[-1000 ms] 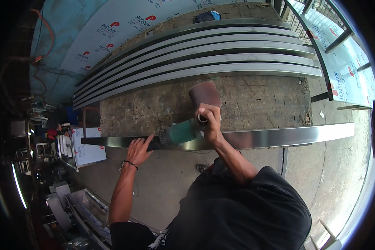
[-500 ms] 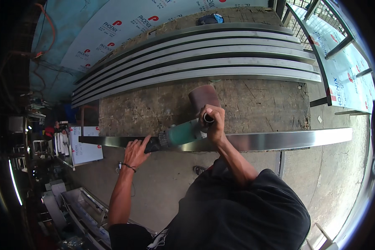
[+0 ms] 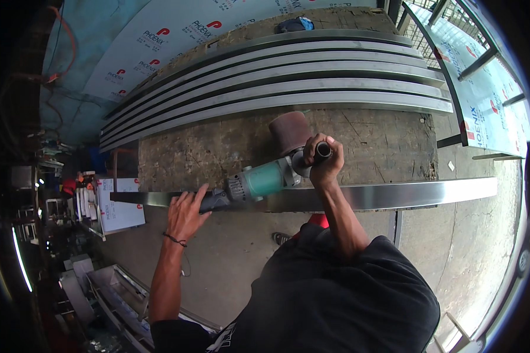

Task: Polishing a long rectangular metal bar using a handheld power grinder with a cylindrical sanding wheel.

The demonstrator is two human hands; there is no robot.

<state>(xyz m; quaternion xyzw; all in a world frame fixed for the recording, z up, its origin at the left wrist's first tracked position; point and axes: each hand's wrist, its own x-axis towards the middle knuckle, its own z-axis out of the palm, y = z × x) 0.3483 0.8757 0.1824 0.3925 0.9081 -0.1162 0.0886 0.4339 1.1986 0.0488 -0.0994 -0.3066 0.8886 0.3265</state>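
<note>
A green and dark grey power sander [image 3: 265,179] lies across a shiny metal tube [image 3: 388,195] at the near edge of the wooden table. Its brown abrasive drum [image 3: 291,133] stands out on the far side, over the bare wood. My left hand [image 3: 185,215] is closed around the dark rear handle, with part of the fingers lying along its top. Gripped in my right hand [image 3: 325,162] is the tubular side handle near the drum. Whether the drum touches the tube cannot be made out.
Several long metal tubes [image 3: 277,72] lie side by side at the back of the worn wooden table [image 3: 371,141]. A dark and blue bundle [image 3: 296,25] sits behind them. A frame with film-covered sheet [image 3: 477,88] stands at right. Metal troughs [image 3: 118,294] are at lower left.
The sander has shifted and tilted, its front now a little farther right. My right hand moved right and slightly away from me; my left hand slid slightly left.
</note>
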